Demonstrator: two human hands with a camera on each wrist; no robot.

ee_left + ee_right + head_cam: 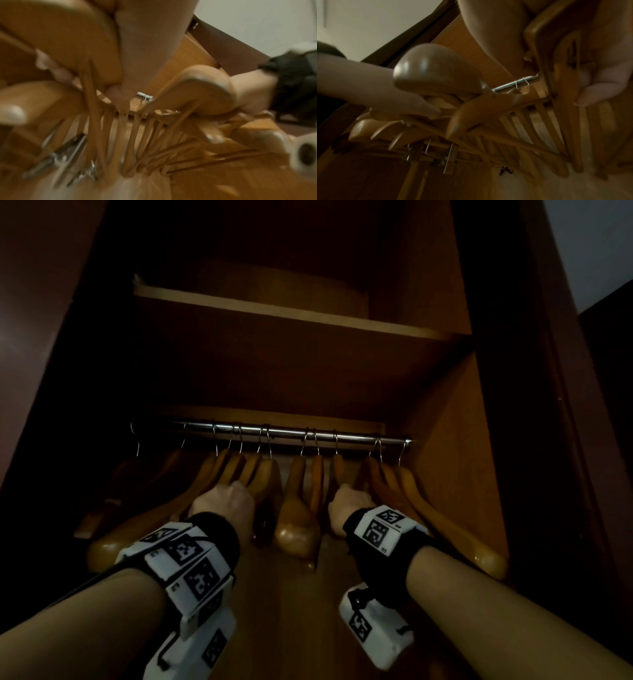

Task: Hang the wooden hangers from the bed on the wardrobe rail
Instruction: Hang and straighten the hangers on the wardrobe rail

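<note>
The wardrobe (455,412) fills the head view, its pale shelf (274,309) well above the rail (291,432), and the rail serves as the landmark here. A full row of wooden hangers (298,508) hangs from it by wire hooks, spread from its dim left end to the bracket at its right end, some with metal trouser clips on their lower bars.

Both hands are up among that row, just below the rail. The left hand (224,501) reaches in left of the rail's middle, its fingers (51,66) curled around a hanger shoulder (the wrist view is blurred, but the wrap shows). The right hand (349,503) reaches in right of the middle; the right wrist view shows its fingers (597,93) curled round the wooden frame of a hanger there, so it too is clamped on wood rather than spread.

Judging from this, the hanging itself looks nearly or fully done, and the step in hand is settling or spacing the hangers along the rail. The next move probably calls for sliding the gripped hangers sideways under the rail without lifting any hook off, then letting go.
</note>
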